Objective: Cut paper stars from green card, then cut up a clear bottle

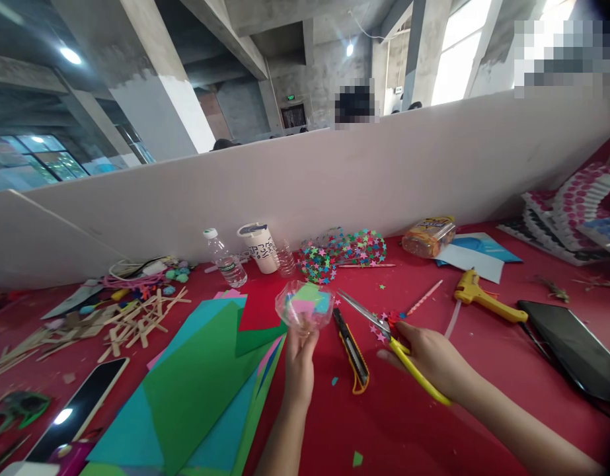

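Note:
My left hand (301,354) grips a clear plastic piece like a cut bottle end (295,317) from below. Green, pink and blue paper bits (312,297) show in or through it. In my right hand (431,350) is a pair of scissors (418,373) with yellow handles, held near the pivot, blades pointing up and left. Small red and pink stars (379,330) lie by the blades and fingertips; whether the fingers also touch the red ones I cannot tell. Between my hands lies a yellow-and-black utility knife (351,350) on the red table.
Coloured paper sheets (195,383), a phone (79,410) and wooden sticks (141,320) lie left. Behind stand a water bottle (225,258), a white cup (260,248) and a star-filled clear bottle (344,251). Right are a yellow glue gun (488,297) and a black tablet-like device (572,347).

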{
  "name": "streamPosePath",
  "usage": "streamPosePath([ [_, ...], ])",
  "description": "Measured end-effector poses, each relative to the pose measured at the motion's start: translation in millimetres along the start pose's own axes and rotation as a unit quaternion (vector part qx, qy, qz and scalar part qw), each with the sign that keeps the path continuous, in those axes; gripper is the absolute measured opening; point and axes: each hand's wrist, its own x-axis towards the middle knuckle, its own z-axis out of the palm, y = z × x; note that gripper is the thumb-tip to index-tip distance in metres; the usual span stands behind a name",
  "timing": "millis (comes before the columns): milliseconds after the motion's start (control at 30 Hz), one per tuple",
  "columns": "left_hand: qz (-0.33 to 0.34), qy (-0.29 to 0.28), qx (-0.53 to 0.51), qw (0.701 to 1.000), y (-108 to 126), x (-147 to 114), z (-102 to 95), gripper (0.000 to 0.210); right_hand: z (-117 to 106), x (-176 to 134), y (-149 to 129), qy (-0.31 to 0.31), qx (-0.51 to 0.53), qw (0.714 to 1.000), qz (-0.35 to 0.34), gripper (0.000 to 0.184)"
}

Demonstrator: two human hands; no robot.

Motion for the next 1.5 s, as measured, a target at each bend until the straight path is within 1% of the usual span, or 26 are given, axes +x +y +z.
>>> streamPosePath([
  [100, 0.052, 0.014, 0.045, 0.998, -4.4, 3.2, -3.9, 0.032, -0.1, -2.4, -3.2, -0.009, 0.000, 1.000, -0.009, 0.030],
  [200, 0.068, 0.045, 0.077, 0.994, -3.4, 3.9, -4.1, 0.030, -0.3, -5.2, -5.4, -0.014, -0.003, 1.000, -0.023, 0.026],
  [267, 0.074, 0.060, 0.098, 0.991, -1.3, 2.8, -3.1, 0.030, -0.2, -6.4, -6.9, -0.014, -0.011, 0.999, -0.026, 0.027],
  [467, 0.119, 0.068, 0.160, 0.977, 1.0, -0.1, -0.3, 0.026, 0.4, -5.2, -9.0, 0.011, -0.052, 0.999, -0.013, 0.030],
  [533, 0.124, 0.068, 0.172, 0.975, 2.8, -0.1, 0.1, 0.025, 0.3, -4.0, -7.8, 0.020, -0.064, 0.998, -0.009, 0.031],
  [667, 0.135, 0.047, 0.191, 0.971, 10.5, -1.8, 1.0, 0.023, 0.9, -2.5, -3.9, 0.033, -0.083, 0.996, -0.018, 0.030],
  [833, 0.149, -0.025, 0.192, 0.970, 15.0, -7.0, 2.0, 0.020, 0.5, -1.6, 1.8, 0.043, -0.095, 0.994, -0.031, 0.028],
  [900, 0.154, -0.041, 0.192, 0.968, 14.3, -7.6, 1.9, 0.019, -2.0, -1.3, 3.9, 0.043, -0.100, 0.993, -0.041, 0.028],
  [1033, 0.161, -0.047, 0.199, 0.965, 12.9, -6.2, 1.5, 0.019, -6.4, -1.1, 6.7, 0.046, -0.109, 0.991, -0.059, 0.030],
  [1133, 0.158, -0.049, 0.199, 0.966, 12.7, -5.9, 2.3, 0.018, -5.5, -0.8, 6.8, 0.050, -0.115, 0.990, -0.064, 0.030],
  [1500, 0.151, -0.058, 0.186, 0.969, 8.6, -4.8, 5.0, 0.019, 0.8, -0.4, 5.8, 0.051, -0.136, 0.988, -0.057, 0.034],
])
